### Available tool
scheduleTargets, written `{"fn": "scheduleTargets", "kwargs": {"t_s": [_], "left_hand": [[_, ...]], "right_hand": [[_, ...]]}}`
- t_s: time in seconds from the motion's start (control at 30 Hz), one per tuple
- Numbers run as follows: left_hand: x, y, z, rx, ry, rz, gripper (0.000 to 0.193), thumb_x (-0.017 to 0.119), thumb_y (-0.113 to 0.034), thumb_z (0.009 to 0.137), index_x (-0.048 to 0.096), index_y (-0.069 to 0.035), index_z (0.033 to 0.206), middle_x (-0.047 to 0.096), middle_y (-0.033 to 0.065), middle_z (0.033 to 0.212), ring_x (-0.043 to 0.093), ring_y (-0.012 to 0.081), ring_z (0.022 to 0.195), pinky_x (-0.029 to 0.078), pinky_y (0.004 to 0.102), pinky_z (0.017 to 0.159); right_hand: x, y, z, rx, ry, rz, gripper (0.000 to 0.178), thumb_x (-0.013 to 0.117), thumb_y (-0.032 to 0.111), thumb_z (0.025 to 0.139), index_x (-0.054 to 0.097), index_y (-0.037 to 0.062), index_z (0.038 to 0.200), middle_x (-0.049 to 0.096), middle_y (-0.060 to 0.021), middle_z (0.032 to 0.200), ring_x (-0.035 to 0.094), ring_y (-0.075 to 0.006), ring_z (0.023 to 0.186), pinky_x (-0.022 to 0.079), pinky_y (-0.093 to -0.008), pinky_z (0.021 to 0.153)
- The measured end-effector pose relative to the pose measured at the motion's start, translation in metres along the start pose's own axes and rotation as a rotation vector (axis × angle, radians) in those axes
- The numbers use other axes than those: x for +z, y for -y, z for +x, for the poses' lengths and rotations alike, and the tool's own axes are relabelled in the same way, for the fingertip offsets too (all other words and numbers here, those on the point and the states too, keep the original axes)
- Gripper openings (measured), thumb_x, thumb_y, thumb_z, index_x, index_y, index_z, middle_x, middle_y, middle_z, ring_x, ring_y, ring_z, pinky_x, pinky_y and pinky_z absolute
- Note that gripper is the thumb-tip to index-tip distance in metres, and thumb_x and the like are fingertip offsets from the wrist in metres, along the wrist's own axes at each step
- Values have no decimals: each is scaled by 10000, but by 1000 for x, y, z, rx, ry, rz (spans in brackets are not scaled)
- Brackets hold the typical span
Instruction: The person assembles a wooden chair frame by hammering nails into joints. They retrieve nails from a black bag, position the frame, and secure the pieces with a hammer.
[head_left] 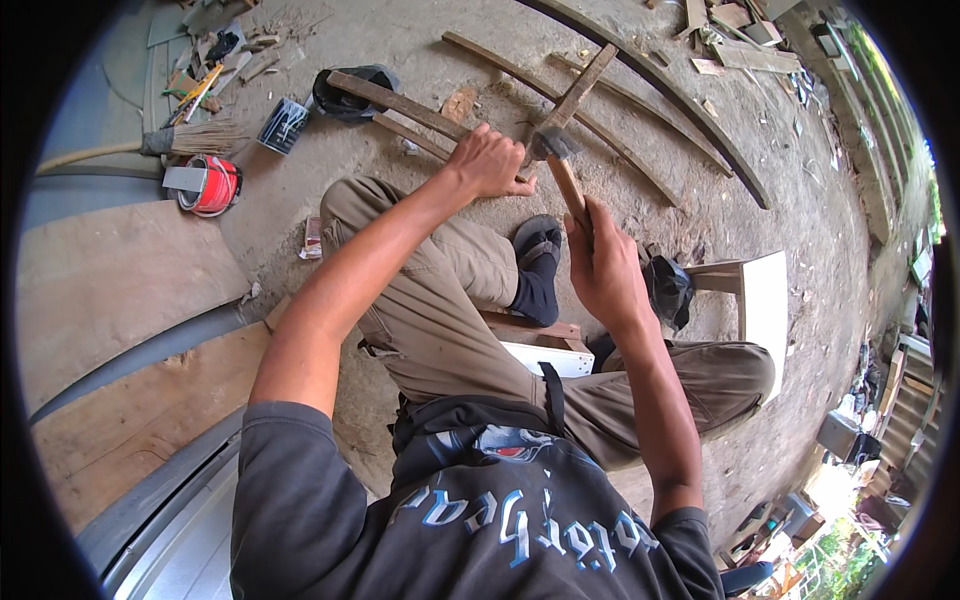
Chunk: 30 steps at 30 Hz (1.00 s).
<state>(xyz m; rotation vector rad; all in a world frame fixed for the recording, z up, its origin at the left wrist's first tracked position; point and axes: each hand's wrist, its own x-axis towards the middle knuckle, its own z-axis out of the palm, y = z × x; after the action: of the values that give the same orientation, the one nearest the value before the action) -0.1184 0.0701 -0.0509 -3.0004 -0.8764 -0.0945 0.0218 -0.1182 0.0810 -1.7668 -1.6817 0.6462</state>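
Note:
My right hand (608, 265) is closed round the wooden handle of a hammer (571, 190). The dark hammer head (553, 144) lies over the near end of a short wooden strip (585, 85) slanting up to the right. Just left of the head, my left hand (487, 163) is wrapped over a wooden strip (395, 100) that runs out to the upper left. A thinner strip (408, 136) passes beside it toward the same hand. Whatever lies right under the hammer head is hidden, and I cannot make out a nail.
Long wooden strips (620, 143) and a curved dark bar (690, 108) lie on the ground ahead. A black bucket (375, 92), a dark can (284, 126), a red pail (212, 187) and a broom (190, 139) stand left. A white board (764, 310) is by my right knee.

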Motion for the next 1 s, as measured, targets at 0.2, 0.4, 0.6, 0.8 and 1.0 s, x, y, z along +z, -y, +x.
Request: {"fn": "scheduleTargets", "kwargs": {"t_s": [0.2, 0.4, 0.6, 0.8, 1.0], "left_hand": [[1, 1, 0, 31, -59, -8, 563, 585, -647, 810, 605, -121, 611, 584, 45, 544, 534, 170, 464, 448, 378, 606], [1, 0, -1, 3, -41, -1, 588, 590, -663, 797, 599, -113, 588, 566, 56, 512, 539, 188, 457, 467, 384, 651], [7, 1, 1, 62, -127, -32, 603, 588, -658, 803, 566, -110, 553, 524, 29, 475, 478, 165, 426, 460, 388, 627], [16, 4, 2, 44, -118, -5, 631, 585, -702, 797, 481, -148, 512, 435, -31, 452, 391, 127, 404, 422, 369, 569], [5, 1, -1, 69, -41, 30, 622, 593, -700, 792, 472, -161, 506, 399, -51, 444, 342, 103, 386, 400, 349, 520]], "right_hand": [[2, 14, 1, -58, -84, 43, 303, 540, 108, 951, 462, -49, 1198, 612, -324, 826, 596, -516, 776, 445, -542, 619], [-4, 20, 3, 8, -45, 16, 302, 541, 92, 950, 463, -44, 1208, 612, -311, 814, 611, -495, 743, 448, -532, 592], [5, 12, 0, 63, -11, -74, 347, 519, 105, 964, 416, -26, 1268, 619, -293, 772, 622, -483, 678, 453, -532, 548], [3, 16, -1, 29, -76, 14, 318, 506, 129, 969, 426, -21, 1238, 608, -304, 715, 614, -497, 672, 446, -554, 542], [2, 23, -4, 81, -24, -15, 317, 525, 127, 965, 449, -37, 1226, 609, -266, 682, 636, -460, 653, 462, -507, 540]]}}
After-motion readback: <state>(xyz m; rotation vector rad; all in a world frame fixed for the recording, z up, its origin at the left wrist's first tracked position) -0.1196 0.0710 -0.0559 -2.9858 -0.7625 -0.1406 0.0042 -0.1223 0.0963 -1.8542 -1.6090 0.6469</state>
